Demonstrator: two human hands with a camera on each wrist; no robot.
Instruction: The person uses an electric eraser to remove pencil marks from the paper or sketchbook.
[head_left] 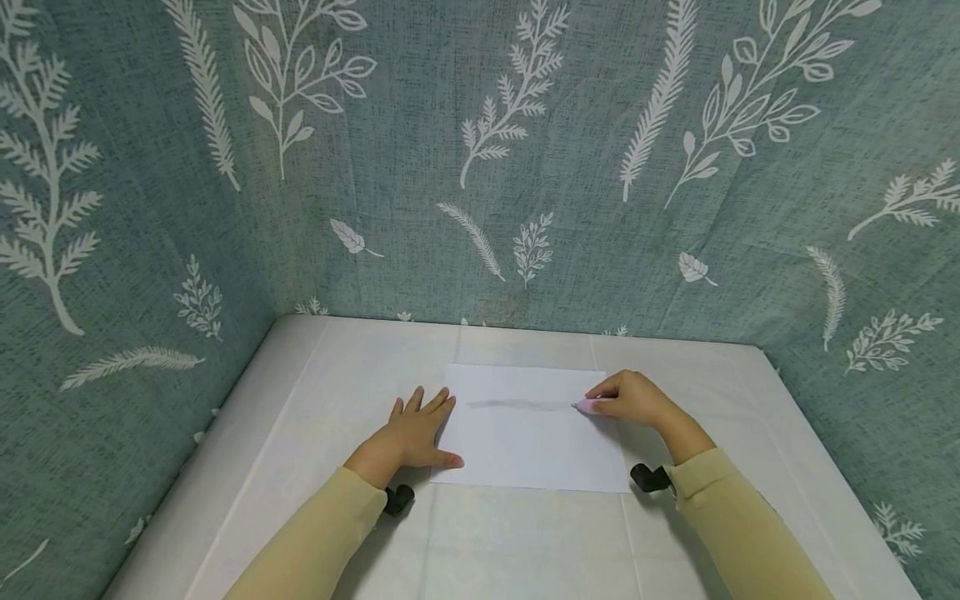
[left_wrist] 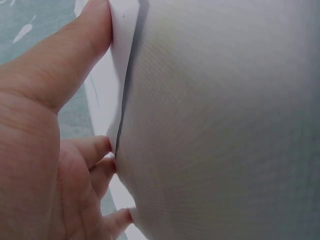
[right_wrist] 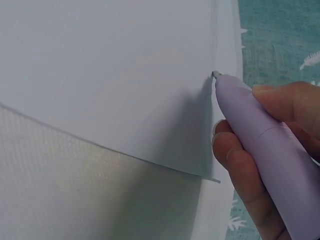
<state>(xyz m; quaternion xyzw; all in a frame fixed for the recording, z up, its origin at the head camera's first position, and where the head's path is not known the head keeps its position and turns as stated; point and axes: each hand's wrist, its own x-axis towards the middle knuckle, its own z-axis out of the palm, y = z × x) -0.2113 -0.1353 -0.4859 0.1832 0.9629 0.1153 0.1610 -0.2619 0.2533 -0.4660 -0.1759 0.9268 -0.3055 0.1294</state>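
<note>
Fingers of the right hand (head_left: 637, 398) are gripping a lavender pen-like tool (right_wrist: 270, 135), thumb pressing one side, other fingertips supporting underneath; fingers of the left hand (head_left: 411, 437) are spreading out loosely, grasping nothing; thumb and some fingertips are touching the left margin of the white paper (head_left: 525, 454); the paper is lying at the middle of the white-covered table (head_left: 517, 542); the tool is sitting over its right part, thin tip pointing left; tip contact, cannot tell; a faint grey streak (head_left: 517, 404) is running left to right, ending near the tip; mark or crease, cannot tell.

Step in hand looks like working the tool along that line; doing it well is probably needing light, even pressure, a steady tool angle and a straight path; the left margin is lifting a little between the left thumb and fingers in the left wrist view, so flattening that edge is worth doing, well away from the tip.

Pose: both forearms are coming in from the near side, angling inward; the left palm is facing down; the right hand is bending over the paper's right edge, tool leaning right.
</note>
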